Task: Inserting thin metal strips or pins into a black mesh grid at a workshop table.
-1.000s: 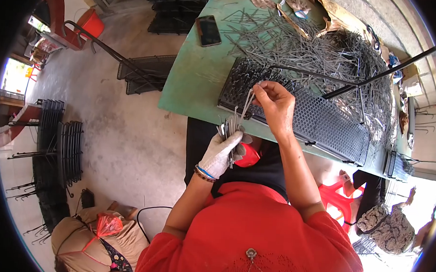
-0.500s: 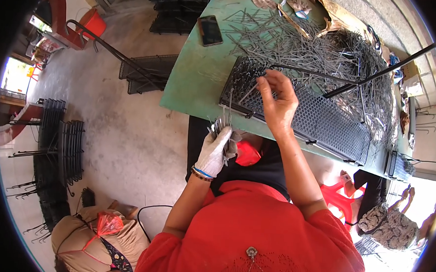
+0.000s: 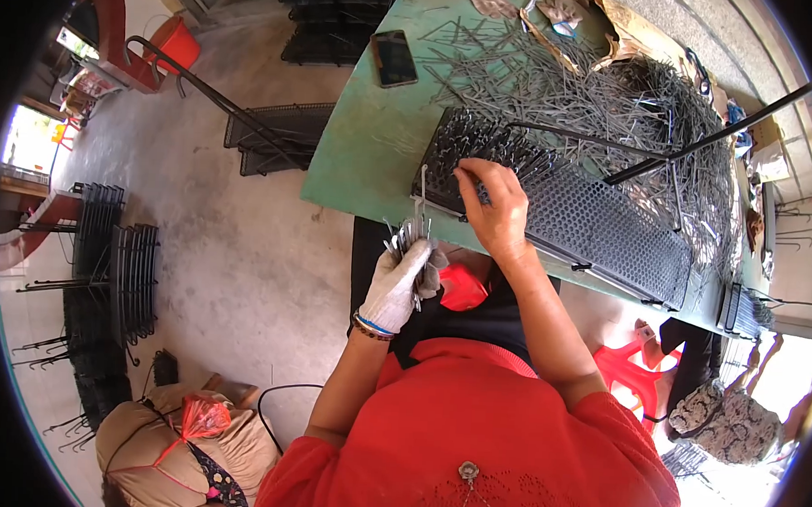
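Observation:
My left hand, in a whitish work glove, is closed around a bundle of thin metal rods. One long rod sticks up well past the others, close to the near left corner of a black perforated metal rack. Many short grey rods stand in the holes at the rack's left part; its right part shows bare mesh. Over the rack's near left edge is my bare right hand, thumb and fingertips pinched together. Whatever sits between those fingertips is too small to make out.
Loose rods cover much of the green table behind the rack, and a phone lies at its left. A black bar slants above the rack. Other people sit at lower left and right. Black racks stand leftward.
My right hand has come down and left toward the rack's near edge, its fingers closing together. The left hand with its rods has hardly moved.

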Action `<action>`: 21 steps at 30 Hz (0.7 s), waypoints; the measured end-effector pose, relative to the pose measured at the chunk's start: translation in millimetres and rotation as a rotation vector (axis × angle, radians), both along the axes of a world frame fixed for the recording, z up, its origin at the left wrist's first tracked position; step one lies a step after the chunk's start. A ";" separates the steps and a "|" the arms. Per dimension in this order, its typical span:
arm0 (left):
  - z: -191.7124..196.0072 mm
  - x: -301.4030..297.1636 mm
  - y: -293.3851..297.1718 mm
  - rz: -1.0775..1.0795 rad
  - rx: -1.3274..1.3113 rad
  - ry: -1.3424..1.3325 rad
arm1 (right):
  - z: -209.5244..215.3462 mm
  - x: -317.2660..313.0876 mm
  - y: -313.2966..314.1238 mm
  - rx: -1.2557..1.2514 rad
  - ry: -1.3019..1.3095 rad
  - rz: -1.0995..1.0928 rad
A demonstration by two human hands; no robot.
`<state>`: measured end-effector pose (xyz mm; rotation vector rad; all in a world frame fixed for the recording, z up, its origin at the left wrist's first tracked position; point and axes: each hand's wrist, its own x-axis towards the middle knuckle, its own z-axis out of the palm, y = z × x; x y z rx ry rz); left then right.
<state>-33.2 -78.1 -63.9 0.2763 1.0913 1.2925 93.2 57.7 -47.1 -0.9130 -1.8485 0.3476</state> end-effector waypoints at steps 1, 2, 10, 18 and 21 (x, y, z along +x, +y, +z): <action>2.7 0.3 -0.1 0.000 0.000 0.000 | 0.9 0.4 1.3 0.055 -0.076 0.026; 7.0 1.0 -0.2 -0.025 0.015 0.026 | 1.9 0.6 2.0 0.111 -0.151 0.053; 17.0 7.3 0.9 -0.099 0.028 0.081 | 32.9 2.0 -8.7 -0.426 0.148 0.185; 13.6 6.9 4.2 -0.157 0.037 0.004 | 33.2 0.2 0.3 -0.708 0.387 0.261; 13.3 7.0 4.6 -0.160 -0.035 -0.016 | 38.3 -9.8 5.1 -0.451 0.282 0.116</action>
